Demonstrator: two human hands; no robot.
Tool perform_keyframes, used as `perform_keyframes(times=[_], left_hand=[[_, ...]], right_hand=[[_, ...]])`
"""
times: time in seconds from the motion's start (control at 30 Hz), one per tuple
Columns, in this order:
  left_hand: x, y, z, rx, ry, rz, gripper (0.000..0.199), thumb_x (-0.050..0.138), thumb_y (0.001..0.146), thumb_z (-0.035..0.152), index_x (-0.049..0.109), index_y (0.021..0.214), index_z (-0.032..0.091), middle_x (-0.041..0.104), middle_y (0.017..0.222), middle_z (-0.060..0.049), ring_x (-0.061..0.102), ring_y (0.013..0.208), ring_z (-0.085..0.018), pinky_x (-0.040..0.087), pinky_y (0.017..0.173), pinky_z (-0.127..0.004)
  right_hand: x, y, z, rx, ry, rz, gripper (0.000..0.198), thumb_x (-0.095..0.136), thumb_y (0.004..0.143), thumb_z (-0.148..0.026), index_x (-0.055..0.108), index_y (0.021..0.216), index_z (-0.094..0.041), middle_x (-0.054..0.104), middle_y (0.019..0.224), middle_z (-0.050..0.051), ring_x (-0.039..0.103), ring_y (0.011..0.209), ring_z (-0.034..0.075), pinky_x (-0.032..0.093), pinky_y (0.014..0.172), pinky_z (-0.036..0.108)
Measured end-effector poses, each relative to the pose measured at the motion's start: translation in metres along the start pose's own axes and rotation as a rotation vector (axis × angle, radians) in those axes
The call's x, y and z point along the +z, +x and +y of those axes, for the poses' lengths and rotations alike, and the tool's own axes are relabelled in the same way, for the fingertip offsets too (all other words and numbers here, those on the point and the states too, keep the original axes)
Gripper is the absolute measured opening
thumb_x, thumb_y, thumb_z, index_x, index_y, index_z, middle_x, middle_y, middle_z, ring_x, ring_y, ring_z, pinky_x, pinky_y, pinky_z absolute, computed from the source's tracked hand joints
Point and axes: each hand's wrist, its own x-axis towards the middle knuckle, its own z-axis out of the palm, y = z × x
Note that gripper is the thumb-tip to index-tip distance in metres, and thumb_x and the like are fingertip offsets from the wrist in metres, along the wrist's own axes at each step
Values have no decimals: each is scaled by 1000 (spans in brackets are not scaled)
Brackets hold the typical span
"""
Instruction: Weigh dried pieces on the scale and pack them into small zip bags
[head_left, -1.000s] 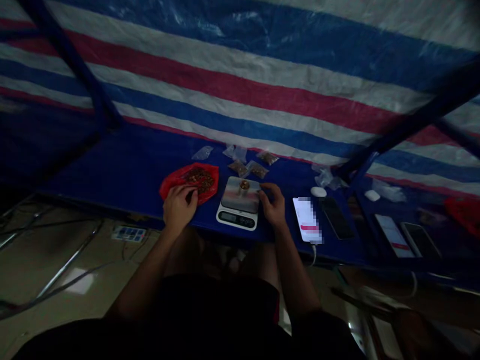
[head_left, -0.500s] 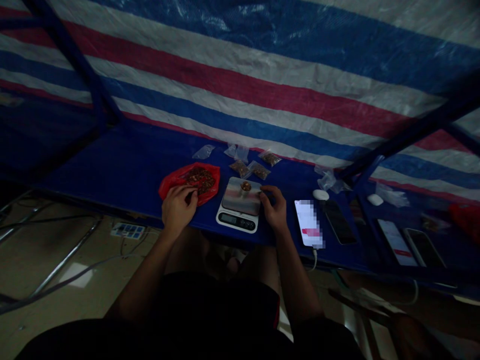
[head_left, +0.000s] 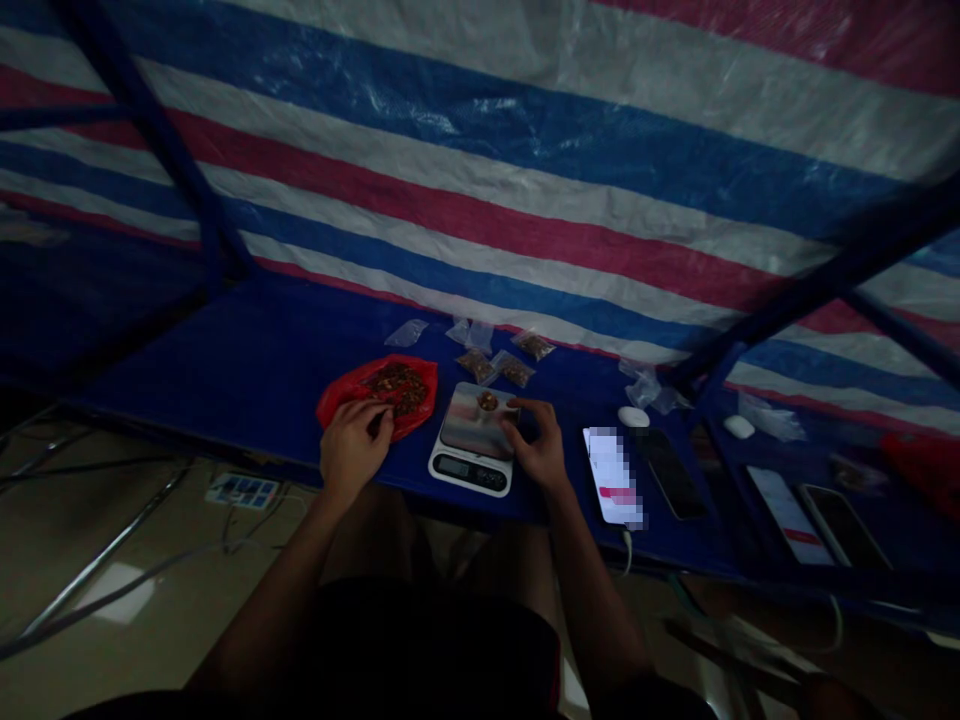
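Observation:
My left hand (head_left: 354, 447) rests over the near edge of a red plastic bag (head_left: 339, 398), fingers curled and thumb close to the index finger. Whatever is between those fingertips is too small and dark to make out. Brown dried bits (head_left: 397, 382) lie heaped in the opened bag. To its right is a white kitchen scale (head_left: 471, 473) with a shiny metal plate. A small cup (head_left: 487, 403) filled with brown pieces stands on the plate. My right hand (head_left: 538, 442) reaches over the scale's right edge near the cup, thumb and index finger apart, holding nothing visible.
Behind the scale lie small filled zip bags (head_left: 515, 369) and clear plastic bags (head_left: 406, 332). A lit phone (head_left: 611, 475) on a cable, a dark phone (head_left: 675, 475) and a white case (head_left: 634, 417) are at right. Blue frame bars (head_left: 750, 310) rise from the table.
My right hand has shifted slightly inward over the scale plate, toward the cup. My left hand stays at the red bag. The whole view has tilted up a little.

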Motion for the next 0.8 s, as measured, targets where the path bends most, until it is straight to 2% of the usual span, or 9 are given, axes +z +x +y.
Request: perform_keyframes(times=[0.33,0.67,0.8], left_hand=[[0,-3,0,-31,-33,19,28,55,103,36,79,107,23,81,115,-6,70,113,-29,55,99,-42],[-2,-4,2,-63,-56,11,26,55,102,35,78,103,25,82,113,-5,71,113,-29,55,97,-41],[-3,-4,2,-58,-50,1,26,54,102,36,78,103,25,81,114,-7,70,114,-29,54,98,-41]], right_hand=[[14,15,1,27,-15,-109,59,87,81,-40,69,135,-27,75,126,12,66,121,32,55,107,53],[19,23,4,25,0,-72,52,87,82,-42,71,130,-29,79,117,9,69,115,31,56,104,56],[15,25,-4,31,23,-43,43,85,83,-44,73,121,-27,78,123,11,68,118,31,56,105,55]])
